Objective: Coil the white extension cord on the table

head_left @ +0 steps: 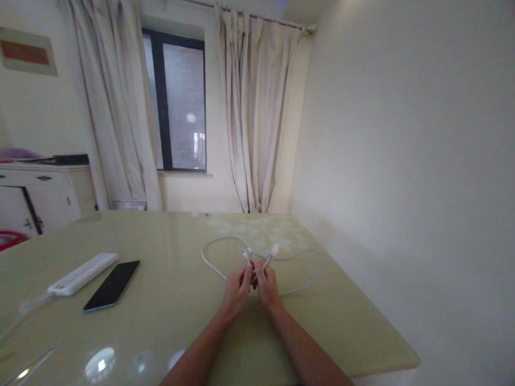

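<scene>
Both ends of a white cable [212,264] are pinched side by side over the table. My left hand [236,289] is closed on the end with the smaller plug [247,252], which points up and away from me. My right hand [267,286] grips the other end, whose wider pale plug [275,250] sticks up to the right. The two hands touch or nearly touch at the fingertips. The rest of the cable loops out on the tabletop to the left and right of them. What lies between the fingers is partly hidden.
A pale green glossy table [173,331] spreads under my arms, its right edge along the wall. To the left lie a black-screened phone [112,285] and a white power strip [83,273]. A thin white cord [31,367] is at the near left. A white cabinet [50,194] stands beyond.
</scene>
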{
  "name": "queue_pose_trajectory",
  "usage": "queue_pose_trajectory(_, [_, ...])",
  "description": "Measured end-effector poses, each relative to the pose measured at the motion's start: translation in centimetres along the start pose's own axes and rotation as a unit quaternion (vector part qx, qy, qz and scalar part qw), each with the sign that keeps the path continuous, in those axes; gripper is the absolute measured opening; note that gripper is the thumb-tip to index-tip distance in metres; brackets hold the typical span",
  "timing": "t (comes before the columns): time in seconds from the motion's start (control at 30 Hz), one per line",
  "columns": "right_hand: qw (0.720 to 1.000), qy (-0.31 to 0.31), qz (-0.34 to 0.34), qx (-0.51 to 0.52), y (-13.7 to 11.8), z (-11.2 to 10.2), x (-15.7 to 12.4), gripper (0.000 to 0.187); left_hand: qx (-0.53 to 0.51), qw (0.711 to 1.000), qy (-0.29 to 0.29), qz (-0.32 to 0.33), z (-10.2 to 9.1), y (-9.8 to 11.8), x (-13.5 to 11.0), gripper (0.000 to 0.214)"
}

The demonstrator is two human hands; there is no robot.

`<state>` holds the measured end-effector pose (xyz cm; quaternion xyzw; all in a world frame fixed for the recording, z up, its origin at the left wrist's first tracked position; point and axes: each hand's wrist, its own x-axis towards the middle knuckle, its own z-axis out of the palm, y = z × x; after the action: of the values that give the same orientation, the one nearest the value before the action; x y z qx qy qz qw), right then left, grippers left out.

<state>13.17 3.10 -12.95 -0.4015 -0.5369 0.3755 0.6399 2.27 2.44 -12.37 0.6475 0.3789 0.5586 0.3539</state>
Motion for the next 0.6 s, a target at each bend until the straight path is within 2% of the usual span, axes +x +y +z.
queue_pose_trajectory(0.1, [1.000,-0.011,-0.021,-0.008,0.0,-0.1,-0.2,0.059,-0.089,0.991,0.045,-0.091,-0.1,-0.6,0.5,0.061])
queue_pose_trajectory(0.17, [0.999,-0.040,-0.023,-0.013,0.1,-0.1,-0.3,0.059,-0.116,0.984,0.025,-0.132,-0.3,-0.8,0.8,0.065])
queue_pose_trajectory(0.23, [0.997,-0.070,-0.009,-0.025,0.2,0.0,-0.3,0.061,-0.116,0.983,-0.013,-0.145,-0.4,-0.8,0.9,0.068])
queue_pose_trajectory(0.3, [0.996,-0.065,0.012,-0.057,0.3,0.0,-0.1,0.067,-0.112,0.984,-0.023,-0.134,-0.3,-0.7,0.9,0.069])
queue_pose_trajectory(0.47, [0.979,0.018,0.054,-0.194,0.7,-0.5,0.3,0.076,-0.062,0.996,0.039,-0.051,-0.4,-0.8,0.7,0.055])
queue_pose_trajectory(0.53, [0.967,0.026,0.057,-0.246,0.8,-0.7,0.3,0.077,-0.034,0.999,0.033,-0.022,-0.7,-1.0,0.6,0.048])
queue_pose_trajectory(0.6, [0.956,0.035,0.051,-0.288,0.8,-1.0,0.3,0.076,-0.025,1.000,0.003,-0.012,-0.9,-1.2,0.4,0.042])
